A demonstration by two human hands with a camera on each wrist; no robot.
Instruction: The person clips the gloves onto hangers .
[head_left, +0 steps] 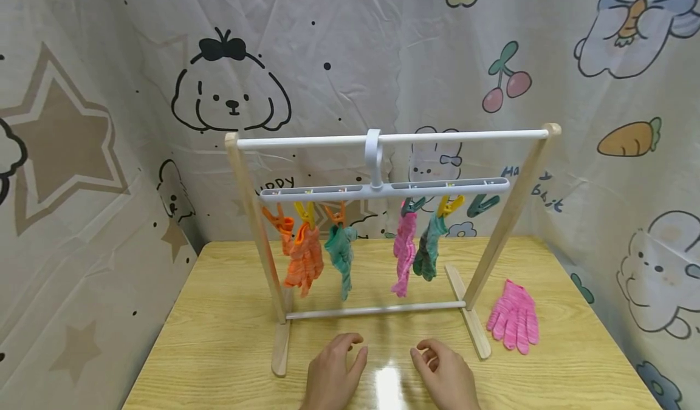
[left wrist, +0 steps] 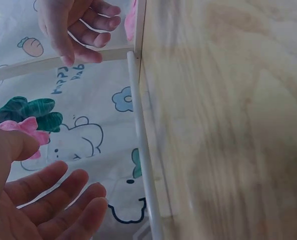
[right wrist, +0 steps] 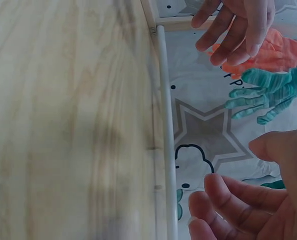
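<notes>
My left hand point(head_left: 335, 370) and right hand point(head_left: 445, 373) hover apart in front of the rack, fingers loosely bent and holding nothing. Ahead of them, small knitted gloves hang by clothespins from a pale hanger bar point(head_left: 328, 192). On its left half are two orange gloves, the larger point(head_left: 306, 258) in front, and a green glove point(head_left: 341, 255). A pink glove point(head_left: 404, 249) and another green glove point(head_left: 429, 249) hang on the right half. The dark green clothespin point(head_left: 483, 205) at the right end holds nothing. Another pink glove point(head_left: 514, 317) lies flat on the table, beyond my right hand.
The wooden rack has a white top rod point(head_left: 465, 136), a lower rod point(head_left: 377, 311) and a right foot point(head_left: 469, 313) between my right hand and the loose glove. The wood-grain table point(head_left: 219, 337) is backed by a printed curtain point(head_left: 350, 51).
</notes>
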